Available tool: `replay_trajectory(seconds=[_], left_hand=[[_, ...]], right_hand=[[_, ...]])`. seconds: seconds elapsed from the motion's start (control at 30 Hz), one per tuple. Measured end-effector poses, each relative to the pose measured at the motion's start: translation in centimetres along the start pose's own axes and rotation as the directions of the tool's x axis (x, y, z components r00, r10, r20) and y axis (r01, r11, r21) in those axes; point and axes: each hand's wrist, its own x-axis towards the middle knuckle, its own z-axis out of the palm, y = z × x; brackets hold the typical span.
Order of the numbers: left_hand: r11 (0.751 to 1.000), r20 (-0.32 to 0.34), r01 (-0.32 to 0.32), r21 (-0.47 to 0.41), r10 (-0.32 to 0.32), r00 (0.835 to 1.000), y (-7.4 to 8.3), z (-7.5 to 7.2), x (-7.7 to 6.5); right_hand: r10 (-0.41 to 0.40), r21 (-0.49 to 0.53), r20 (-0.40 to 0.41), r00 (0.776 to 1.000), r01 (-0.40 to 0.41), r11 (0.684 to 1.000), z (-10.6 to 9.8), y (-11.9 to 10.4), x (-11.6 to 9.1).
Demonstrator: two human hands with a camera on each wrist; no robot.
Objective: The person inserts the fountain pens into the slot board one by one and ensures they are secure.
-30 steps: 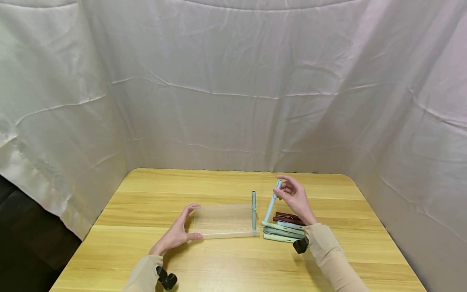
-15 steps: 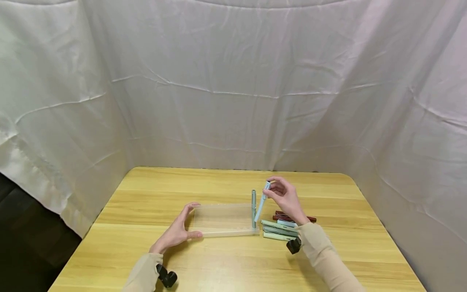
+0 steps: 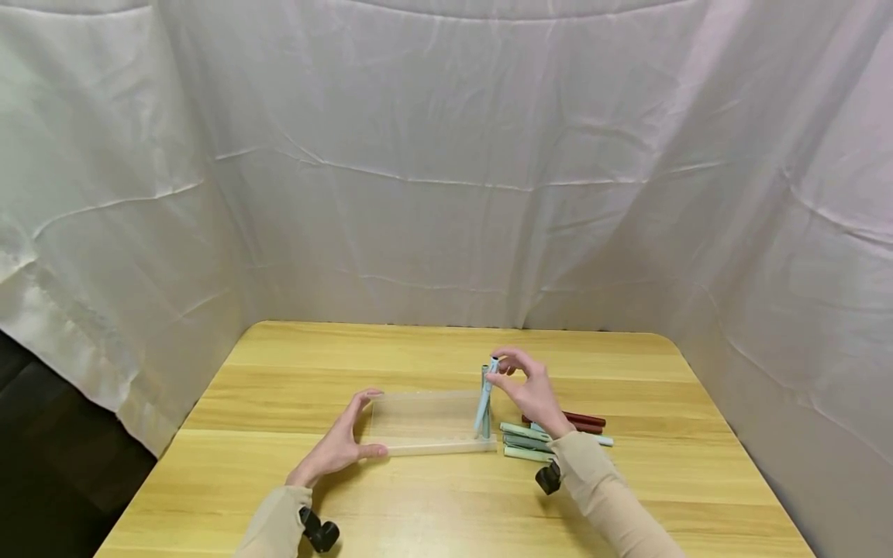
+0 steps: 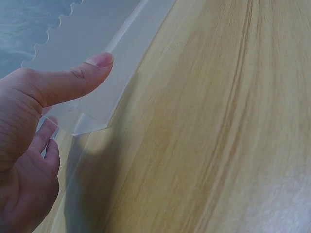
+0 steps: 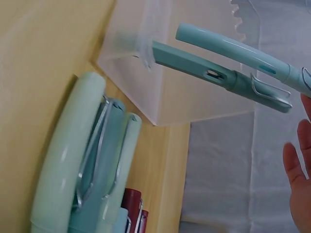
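The left sleeve (image 3: pixel 268 523), at the bottom left of centre, and the right sleeve (image 3: pixel 607 496), lower right, are plain beige cloth, lightly creased near the cuffs. Small black cameras sit at the wrists — the left camera (image 3: pixel 319 533) lumpy with a rounded end, the right camera (image 3: pixel 548 477) boxier. Left hand (image 3: pixel 339 443) and right hand (image 3: pixel 529 387) are bare — ungloved.

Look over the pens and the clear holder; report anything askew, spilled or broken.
Nothing looks spilled or broken. The light blue pen leans, but the right hand pinches it; the grey-green pen beside it stands upright in the clear holder. The other pens lie loose on the table, ends uneven.
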Motion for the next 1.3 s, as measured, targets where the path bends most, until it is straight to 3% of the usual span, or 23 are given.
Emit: replay_trajectory(seconds=[0.23,0.9,0.97,1.2,1.3], left_hand=[[1.0,0.003,-0.014,0.005,0.014,1.0,0.0,0.0,0.0],[1.0,0.003,-0.01,0.01,0.01,1.0,-0.1,0.1,0.0],[1.0,0.003,-0.007,0.009,0.007,1.0,-0.1,0.0,0.0],[1.0,-0.001,-0.025,0.013,0.025,1.0,-0.2,0.0,0.0],[1.0,-0.001,-0.023,0.009,0.023,1.0,-0.3,0.0,0.0]], right_hand=[[0.001,-0.076,0.002,1.0,-0.001,0.997,0.7,0.0,-0.6],[0.021,-0.126,0.029,0.999,-0.017,0.992,1.8,0.1,-1.5],[0.003,-0.146,0.026,1.0,0.0,0.989,1.9,0.0,-1.5],[-0.172,-0.259,0.028,0.985,0.173,0.95,2.2,0.3,-1.0],[-0.191,-0.283,0.044,0.981,0.196,0.939,2.1,0.5,-0.9]])
